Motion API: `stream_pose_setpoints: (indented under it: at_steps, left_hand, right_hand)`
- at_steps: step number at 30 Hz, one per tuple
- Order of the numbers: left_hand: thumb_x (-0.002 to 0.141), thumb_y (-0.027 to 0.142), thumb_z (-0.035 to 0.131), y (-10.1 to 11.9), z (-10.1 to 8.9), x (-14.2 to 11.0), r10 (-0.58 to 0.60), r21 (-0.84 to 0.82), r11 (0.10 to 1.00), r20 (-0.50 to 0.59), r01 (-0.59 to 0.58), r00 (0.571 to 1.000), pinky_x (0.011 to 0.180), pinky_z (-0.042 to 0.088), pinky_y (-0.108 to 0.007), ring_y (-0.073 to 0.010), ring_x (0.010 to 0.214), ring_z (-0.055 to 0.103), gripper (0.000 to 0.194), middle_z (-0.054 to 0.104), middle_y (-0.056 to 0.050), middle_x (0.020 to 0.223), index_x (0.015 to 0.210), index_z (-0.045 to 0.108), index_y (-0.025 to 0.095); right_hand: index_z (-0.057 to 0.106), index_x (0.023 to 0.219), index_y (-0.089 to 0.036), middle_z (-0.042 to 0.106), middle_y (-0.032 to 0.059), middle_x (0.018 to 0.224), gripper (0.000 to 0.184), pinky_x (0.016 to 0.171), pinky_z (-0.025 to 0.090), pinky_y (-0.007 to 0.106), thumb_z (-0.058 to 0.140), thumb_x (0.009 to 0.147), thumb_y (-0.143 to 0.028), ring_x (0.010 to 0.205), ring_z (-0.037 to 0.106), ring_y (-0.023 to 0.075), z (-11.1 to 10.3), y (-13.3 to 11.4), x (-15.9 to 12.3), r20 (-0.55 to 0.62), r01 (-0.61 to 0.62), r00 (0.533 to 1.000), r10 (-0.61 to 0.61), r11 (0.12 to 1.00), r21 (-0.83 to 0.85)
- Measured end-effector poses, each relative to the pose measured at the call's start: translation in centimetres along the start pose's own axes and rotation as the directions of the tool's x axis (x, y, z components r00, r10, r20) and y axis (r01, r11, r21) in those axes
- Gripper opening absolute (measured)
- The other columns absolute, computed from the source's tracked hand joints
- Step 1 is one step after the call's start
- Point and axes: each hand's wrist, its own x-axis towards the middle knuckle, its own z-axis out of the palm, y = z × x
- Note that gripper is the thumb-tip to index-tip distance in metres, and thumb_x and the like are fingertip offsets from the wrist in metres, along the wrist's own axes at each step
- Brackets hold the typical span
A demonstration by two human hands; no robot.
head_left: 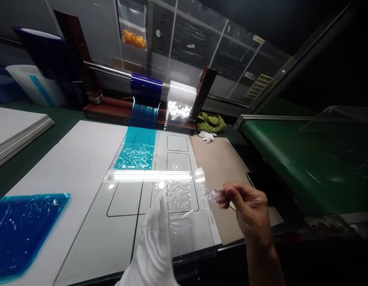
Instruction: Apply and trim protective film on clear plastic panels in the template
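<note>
My left hand (152, 242), in a white glove, is stretched out straight over the glass sheet (97, 246), seen nearly edge-on. Its fingertips are beside a wrinkled piece of clear film (179, 194) lying on the outlined rectangles of the sheet. My bare right hand (246, 206) is closed in a pinch at the sheet's right side. From its fingertips sticks out a crumpled bit of clear film (212, 195), slightly blurred. Farther back, a blue film strip (136, 155) runs from a dark blue roll (146, 89) onto the glass, next to a clear film roll (183, 95).
A red-brown roll stand (115, 113) stands at the back. Stacked blue film (29, 234) lies on white paper at left, near a stack of boards (17, 131). Brown cardboard (219, 159) is at right, with a green conveyor belt (306, 155) beyond.
</note>
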Motion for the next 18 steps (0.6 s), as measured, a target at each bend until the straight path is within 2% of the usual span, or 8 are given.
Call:
stream_pose_setpoints:
  at_steps: [2,3,6,9,11,13,15,18]
  left_hand:
    - [0.071,0.037,0.074,0.7,1.7,0.7,0.062,0.117,0.992,-0.052,-0.056,0.997,0.112,0.022,-0.065,-0.0409,0.145,0.007,0.111,0.008,-0.013,0.159,0.15,-0.003,0.029]
    - [0.066,0.032,0.076,1.0,2.5,0.7,0.1,0.191,0.978,-0.087,-0.081,0.991,0.111,0.025,-0.064,-0.0418,0.145,0.008,0.118,0.007,-0.014,0.159,0.15,-0.008,0.028]
    - [0.056,0.02,0.075,1.2,3.9,0.6,0.254,0.442,0.884,-0.177,-0.154,0.951,0.106,0.039,-0.058,-0.0398,0.141,0.025,0.129,0.024,-0.018,0.154,0.149,-0.014,0.023]
    - [0.055,0.018,0.069,0.5,3.7,0.8,0.406,0.576,0.78,-0.171,-0.243,0.898,0.102,0.046,-0.051,-0.0345,0.132,0.04,0.122,0.04,-0.019,0.144,0.15,-0.008,0.018]
    - [0.056,0.021,0.066,0.0,3.1,1.3,0.465,0.629,0.723,-0.138,-0.285,0.875,0.099,0.047,-0.051,-0.0337,0.129,0.043,0.116,0.043,-0.019,0.141,0.151,0.0,0.016]
    - [0.053,0.024,0.066,-0.3,2.7,1.8,0.478,0.704,0.648,-0.078,-0.291,0.875,0.094,0.049,-0.052,-0.0358,0.124,0.047,0.113,0.043,-0.019,0.142,0.15,0.008,0.018]
    - [0.051,0.024,0.068,-0.3,2.5,2.2,0.432,0.8,0.545,-0.012,-0.25,0.902,0.085,0.051,-0.052,-0.037,0.112,0.054,0.108,0.043,-0.017,0.143,0.148,0.02,0.025]
    - [0.052,0.02,0.07,0.4,2.7,2.7,0.297,0.913,0.38,0.032,-0.149,0.954,0.073,0.051,-0.046,-0.0323,0.092,0.062,0.096,0.047,-0.014,0.141,0.141,0.038,0.036]
  right_hand:
    - [0.072,0.073,-0.02,0.067,0.0004,0.055,0.021,0.042,0.048,0.018,0.069,0.083,-0.038,0.043,0.06,0.01,0.7,0.1,-2.6,0.069,-0.124,0.992,0.11,0.959,0.253]
    - [0.071,0.071,-0.02,0.064,-0.0007,0.051,0.024,0.038,0.045,0.016,0.07,0.082,-0.041,0.039,0.056,0.0085,0.9,0.4,-3.5,0.094,-0.178,0.984,0.155,0.918,0.354]
    - [0.07,0.067,-0.021,0.06,-0.003,0.049,0.027,0.038,0.042,0.015,0.071,0.08,-0.045,0.037,0.052,0.0064,0.6,1.5,-5.0,0.056,-0.243,0.968,0.246,0.848,0.471]
    - [0.073,0.079,-0.023,0.068,0.0024,0.073,0.025,0.06,0.051,0.022,0.066,0.085,-0.046,0.068,0.064,0.0131,-0.7,2.5,-5.3,-0.196,-0.163,0.958,0.209,0.96,0.229]
    - [0.073,0.091,-0.022,0.068,0.0047,0.082,0.032,0.065,0.049,0.024,0.056,0.09,-0.049,0.076,0.062,0.0154,-1.4,2.7,-5.4,-0.28,-0.129,0.952,0.125,0.992,0.004]
    - [0.071,0.099,-0.02,0.062,0.0025,0.07,0.042,0.058,0.043,0.024,0.044,0.094,-0.053,0.062,0.052,0.0132,-1.5,2.5,-5.4,-0.186,-0.154,0.973,0.137,0.985,-0.081]
    - [0.068,0.102,-0.018,0.052,-0.0016,0.057,0.049,0.051,0.035,0.024,0.036,0.097,-0.055,0.05,0.04,0.0111,-1.1,2.0,-5.4,-0.011,-0.212,0.977,0.212,0.975,-0.068]
    - [0.066,0.094,-0.015,0.046,-0.0034,0.052,0.049,0.05,0.031,0.024,0.034,0.098,-0.051,0.049,0.041,0.0111,0.0,1.1,-5.2,0.139,-0.22,0.96,0.243,0.962,-0.16]
